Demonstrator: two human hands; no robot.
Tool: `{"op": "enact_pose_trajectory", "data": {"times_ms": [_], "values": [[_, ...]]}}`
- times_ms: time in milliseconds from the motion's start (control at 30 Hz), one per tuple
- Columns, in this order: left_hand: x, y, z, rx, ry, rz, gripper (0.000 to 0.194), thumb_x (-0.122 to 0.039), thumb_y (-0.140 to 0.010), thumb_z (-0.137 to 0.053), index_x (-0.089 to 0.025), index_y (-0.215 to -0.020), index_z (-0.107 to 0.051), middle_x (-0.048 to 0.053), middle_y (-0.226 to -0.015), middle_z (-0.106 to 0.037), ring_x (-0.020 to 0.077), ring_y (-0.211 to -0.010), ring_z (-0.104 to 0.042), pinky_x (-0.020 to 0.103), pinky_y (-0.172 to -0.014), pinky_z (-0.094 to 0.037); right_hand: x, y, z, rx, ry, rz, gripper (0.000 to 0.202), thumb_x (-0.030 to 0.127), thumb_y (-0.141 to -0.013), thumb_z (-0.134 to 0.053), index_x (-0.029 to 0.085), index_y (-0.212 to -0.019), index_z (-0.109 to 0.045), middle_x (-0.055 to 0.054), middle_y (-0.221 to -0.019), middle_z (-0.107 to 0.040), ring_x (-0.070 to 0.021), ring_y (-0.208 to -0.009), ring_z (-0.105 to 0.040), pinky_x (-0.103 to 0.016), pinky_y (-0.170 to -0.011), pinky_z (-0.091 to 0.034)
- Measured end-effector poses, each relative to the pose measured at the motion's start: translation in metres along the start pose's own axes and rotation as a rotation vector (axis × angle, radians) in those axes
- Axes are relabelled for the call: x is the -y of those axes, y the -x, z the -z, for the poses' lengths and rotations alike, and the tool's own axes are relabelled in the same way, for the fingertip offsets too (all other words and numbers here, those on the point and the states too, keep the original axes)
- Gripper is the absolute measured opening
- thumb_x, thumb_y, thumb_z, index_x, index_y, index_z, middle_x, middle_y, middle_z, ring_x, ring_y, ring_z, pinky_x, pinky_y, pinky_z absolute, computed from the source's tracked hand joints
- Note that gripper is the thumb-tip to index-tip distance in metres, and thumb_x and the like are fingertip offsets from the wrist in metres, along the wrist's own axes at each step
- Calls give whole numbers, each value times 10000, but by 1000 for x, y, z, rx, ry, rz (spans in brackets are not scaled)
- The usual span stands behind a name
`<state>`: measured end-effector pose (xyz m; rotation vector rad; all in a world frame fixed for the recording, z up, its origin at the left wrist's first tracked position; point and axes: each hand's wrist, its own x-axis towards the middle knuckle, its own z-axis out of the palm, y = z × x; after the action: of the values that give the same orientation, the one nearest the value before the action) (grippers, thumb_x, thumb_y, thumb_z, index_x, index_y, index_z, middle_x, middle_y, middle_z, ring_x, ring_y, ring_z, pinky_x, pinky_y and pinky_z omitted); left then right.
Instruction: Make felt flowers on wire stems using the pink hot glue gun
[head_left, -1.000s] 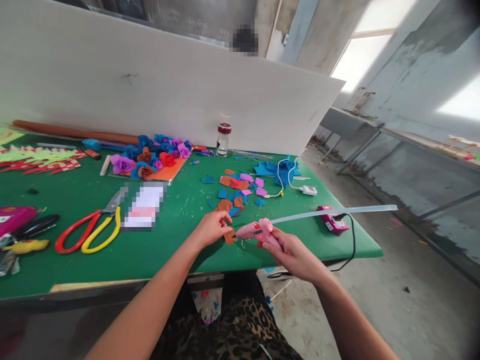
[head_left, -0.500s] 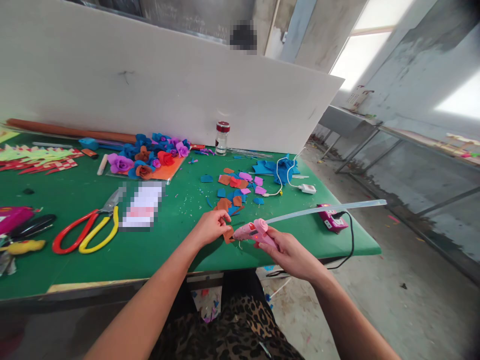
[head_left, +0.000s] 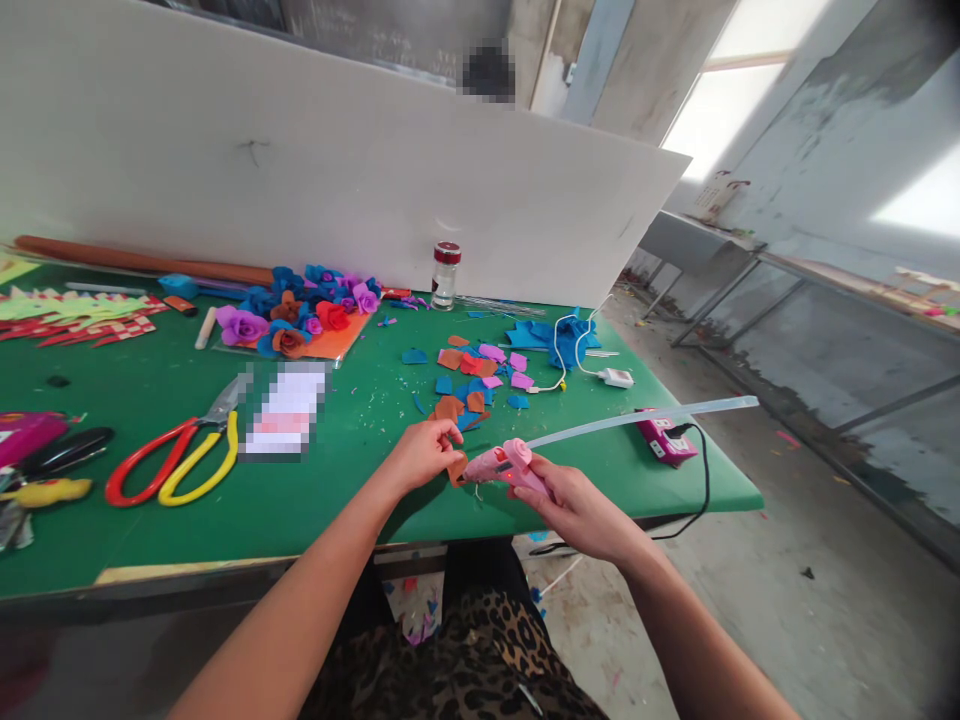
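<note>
My right hand [head_left: 574, 500] is closed around the handle of a pink hot glue gun [head_left: 514, 460]. A long translucent glue stick [head_left: 645, 421] sticks out of its back end. My left hand [head_left: 424, 452] pinches a small brown petal-shaped piece [head_left: 456, 470], and the gun's nozzle is at this piece. Just beyond my left hand lie loose cut pieces [head_left: 472, 370] in brown, blue, red and purple. Whether glue is on the held piece, I cannot tell.
Scissors [head_left: 184, 450] with red and yellow handles lie left, near finished flowers [head_left: 300, 310]. A lidded glass jar [head_left: 445, 278] stands by the white board [head_left: 337, 170]. White cable [head_left: 556, 365] and a pink power box [head_left: 667, 440] sit right, near the table's edge.
The glue gun has shifted slightly left towards the brown piece, and its glue stick has moved left with it. My left hand stays in place.
</note>
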<state>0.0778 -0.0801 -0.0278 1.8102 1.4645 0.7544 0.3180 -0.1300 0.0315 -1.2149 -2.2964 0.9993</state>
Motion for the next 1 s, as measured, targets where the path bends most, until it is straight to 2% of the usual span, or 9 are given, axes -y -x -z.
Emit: {"op": "enact_pose_trajectory", "data": {"times_ms": [167,1000], "values": [[1,-1,0,-1,-4,-3,146,-256,-663,-627,-183,-789,-637,-43,-582,-538,109,-520,-469,220,-508,-312,1,-1,0,-5,-2,10,241,324,-933,-456,179,-1085,-575,-65,-966,-691,-200,-825,-621,-268,-734,-440],[-4,0,2,2,-23,11,163,-272,-656,-623,-178,-789,-644,-37,-575,-548,118,-516,-467,231,-508,-307,0,-2,-3,-13,96,37,157,292,-935,-443,183,-910,-554,-38,-837,-642,-166,-705,-551,-252,-661,-391]]}}
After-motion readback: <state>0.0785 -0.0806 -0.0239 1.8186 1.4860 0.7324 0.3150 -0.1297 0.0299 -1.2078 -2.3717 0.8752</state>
